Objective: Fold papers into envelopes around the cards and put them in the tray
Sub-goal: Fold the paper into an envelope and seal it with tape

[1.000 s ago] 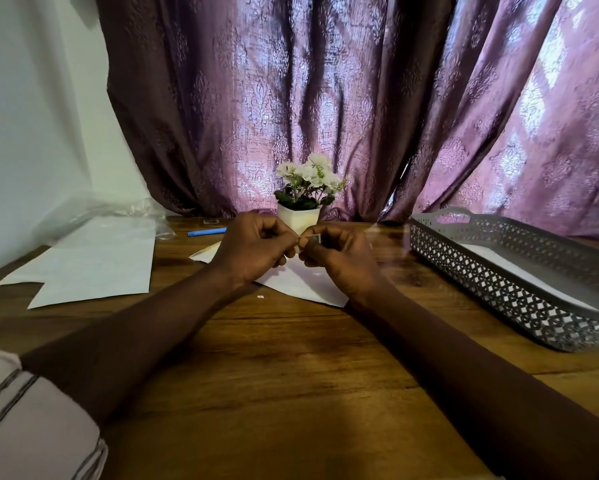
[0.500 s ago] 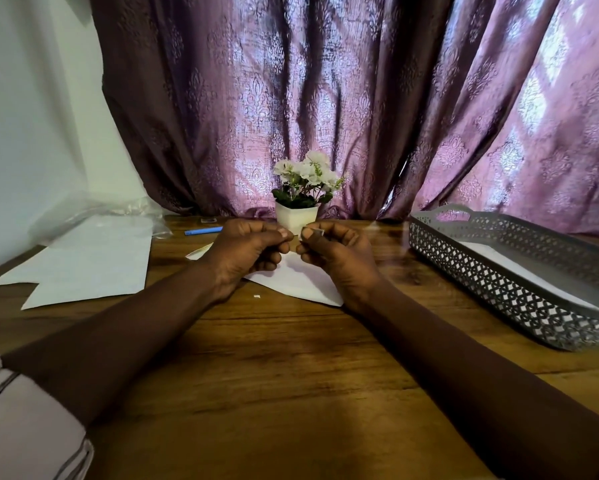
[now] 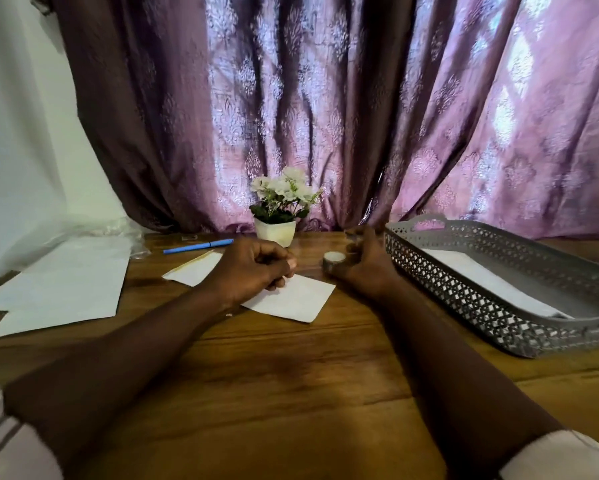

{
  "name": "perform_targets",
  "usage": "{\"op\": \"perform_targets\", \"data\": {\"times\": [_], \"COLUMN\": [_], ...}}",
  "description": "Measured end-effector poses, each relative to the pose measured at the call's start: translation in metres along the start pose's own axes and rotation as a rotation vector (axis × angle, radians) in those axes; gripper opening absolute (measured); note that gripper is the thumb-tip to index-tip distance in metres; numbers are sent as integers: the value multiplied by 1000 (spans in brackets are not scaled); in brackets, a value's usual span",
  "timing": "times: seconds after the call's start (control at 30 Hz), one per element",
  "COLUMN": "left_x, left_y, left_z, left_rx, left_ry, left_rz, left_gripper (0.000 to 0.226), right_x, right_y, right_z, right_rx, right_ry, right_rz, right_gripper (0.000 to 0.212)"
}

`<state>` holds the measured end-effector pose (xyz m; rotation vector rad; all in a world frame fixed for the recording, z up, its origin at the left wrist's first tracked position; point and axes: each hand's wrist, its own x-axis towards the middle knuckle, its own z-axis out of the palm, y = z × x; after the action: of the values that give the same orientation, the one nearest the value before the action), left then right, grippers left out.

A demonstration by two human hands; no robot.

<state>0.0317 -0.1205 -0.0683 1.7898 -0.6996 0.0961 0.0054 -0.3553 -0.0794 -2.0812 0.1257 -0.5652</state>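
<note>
Paper (image 3: 296, 297) folded white lies mid-table (image 3: 291, 393) under our left hand (image 3: 253, 271), whose curled fingers rest on it (whether they pinch anything, we cannot tell). Our right hand (image 3: 365, 265) curls loosely beside a tape roll (image 3: 334, 260), grip unclear, near the tray (image 3: 464, 289).

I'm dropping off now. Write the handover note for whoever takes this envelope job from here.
Left hand: fingers curled, resting on the folded paper at the table's centre. Whether it pinches anything is too small to tell.
Right hand: curved round a small tape roll standing on the table. It's unclear whether it is gripping or releasing it.
Done: one white envelope lies in the tray on the right.
Left: probably tape the folded paper shut, then tray it. Spare sheets lie far left, with another piece beside the left hand.
</note>
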Motion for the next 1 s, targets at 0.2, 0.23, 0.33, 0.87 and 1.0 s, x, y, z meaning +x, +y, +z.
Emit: {"op": "perform_targets", "data": {"times": [0.2, 0.23, 0.33, 0.87, 1.0], "left_x": [35, 39, 46, 35, 34], "left_y": [0, -2, -13, -19, -21], "left_z": [36, 40, 44, 8, 10], "left_rx": [89, 81, 87, 801, 680], "left_ry": [43, 65, 115, -118, -88], "left_rz": [130, 147, 209, 506, 422], "left_gripper": [8, 7, 9, 30, 25], "right_x": [4, 2, -2, 5, 3], "right_y": [-1, -4, -10, -7, -9], "right_z": [7, 6, 9, 24, 24], "right_rx": [32, 100, 211, 56, 45], "right_ry": [-15, -31, -129, -13, -17], "right_rz": [-64, -75, -90, -116, -69], "right_gripper": [66, 65, 65, 88, 96]}}
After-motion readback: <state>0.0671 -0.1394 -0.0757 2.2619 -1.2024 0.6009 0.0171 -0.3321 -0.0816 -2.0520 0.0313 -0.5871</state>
